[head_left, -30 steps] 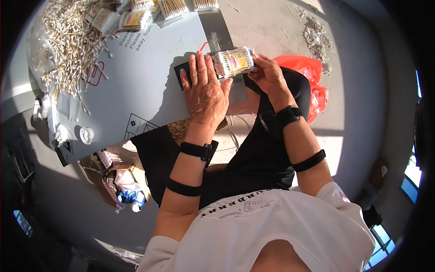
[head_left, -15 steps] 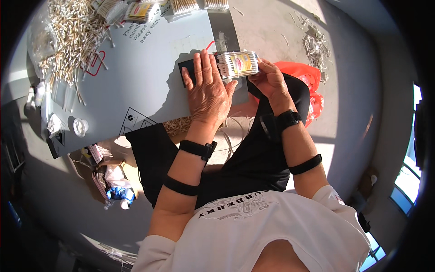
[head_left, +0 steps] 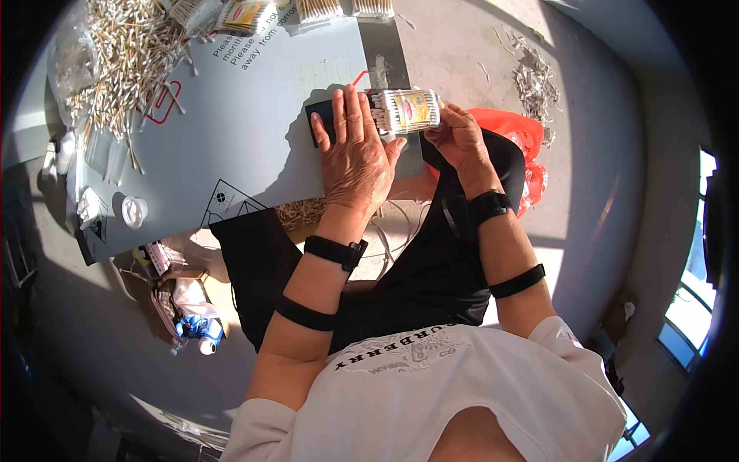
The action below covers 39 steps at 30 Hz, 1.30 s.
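A clear pack of cotton swabs (head_left: 409, 110) with a yellow label lies at the right edge of the grey board, swab tips showing at its left end. My right hand (head_left: 462, 138) pinches the pack's right end between thumb and fingers. Flat on a dark rectangular piece (head_left: 322, 115) rests my left hand (head_left: 356, 158), its fingers stretched out and its thumb apart, just below the pack. Whether the left fingertips touch the pack's left end, I cannot tell.
Loose swabs (head_left: 127, 73) are heaped on the grey board (head_left: 246, 115) at the far left. Several filled packs (head_left: 319, 9) line its far edge. A white round lid (head_left: 134, 212) sits near left. Red plastic bags (head_left: 504, 123) lie right of my knee, and an open carton (head_left: 192, 304) below left.
Both hands keep their hold and place, with hardly any movement. The whole view has shifted slightly.
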Tool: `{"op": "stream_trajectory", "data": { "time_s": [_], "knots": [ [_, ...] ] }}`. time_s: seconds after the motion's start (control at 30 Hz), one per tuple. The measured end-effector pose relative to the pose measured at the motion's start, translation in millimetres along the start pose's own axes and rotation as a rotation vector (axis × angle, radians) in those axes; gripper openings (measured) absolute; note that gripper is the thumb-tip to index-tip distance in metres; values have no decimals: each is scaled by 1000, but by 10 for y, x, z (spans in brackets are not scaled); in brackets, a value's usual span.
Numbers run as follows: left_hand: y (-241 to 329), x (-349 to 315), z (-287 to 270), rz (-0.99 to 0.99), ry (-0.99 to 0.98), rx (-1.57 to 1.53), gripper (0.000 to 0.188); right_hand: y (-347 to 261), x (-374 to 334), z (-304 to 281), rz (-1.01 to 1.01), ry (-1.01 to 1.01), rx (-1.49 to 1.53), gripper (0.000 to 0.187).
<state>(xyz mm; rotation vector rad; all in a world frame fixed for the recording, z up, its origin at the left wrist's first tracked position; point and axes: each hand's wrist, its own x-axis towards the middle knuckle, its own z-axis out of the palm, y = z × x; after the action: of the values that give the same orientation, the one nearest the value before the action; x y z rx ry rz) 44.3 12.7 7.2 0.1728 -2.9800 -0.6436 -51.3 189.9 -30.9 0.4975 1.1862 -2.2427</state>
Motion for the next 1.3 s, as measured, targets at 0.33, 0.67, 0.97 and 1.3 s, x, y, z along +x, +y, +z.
{"op": "stream_trajectory", "data": {
  "time_s": [0.33, 0.67, 0.97, 1.3],
  "knots": [
    [2, 0, 11, 6, 4, 18, 77, 19, 10, 27, -16, -21, -40, 14],
    [-60, 6, 7, -3, 8, 101, 86, 53, 80, 150, -264, 49, -341, 38],
    [-14, 48, 14, 17, -41, 166, 90, 43, 100, 260, -246, 105, -464, 41],
    [91, 88, -54, 52, -92, 266, 93, 63, 100, 283, -289, 110, -483, 43]
  ]
}}
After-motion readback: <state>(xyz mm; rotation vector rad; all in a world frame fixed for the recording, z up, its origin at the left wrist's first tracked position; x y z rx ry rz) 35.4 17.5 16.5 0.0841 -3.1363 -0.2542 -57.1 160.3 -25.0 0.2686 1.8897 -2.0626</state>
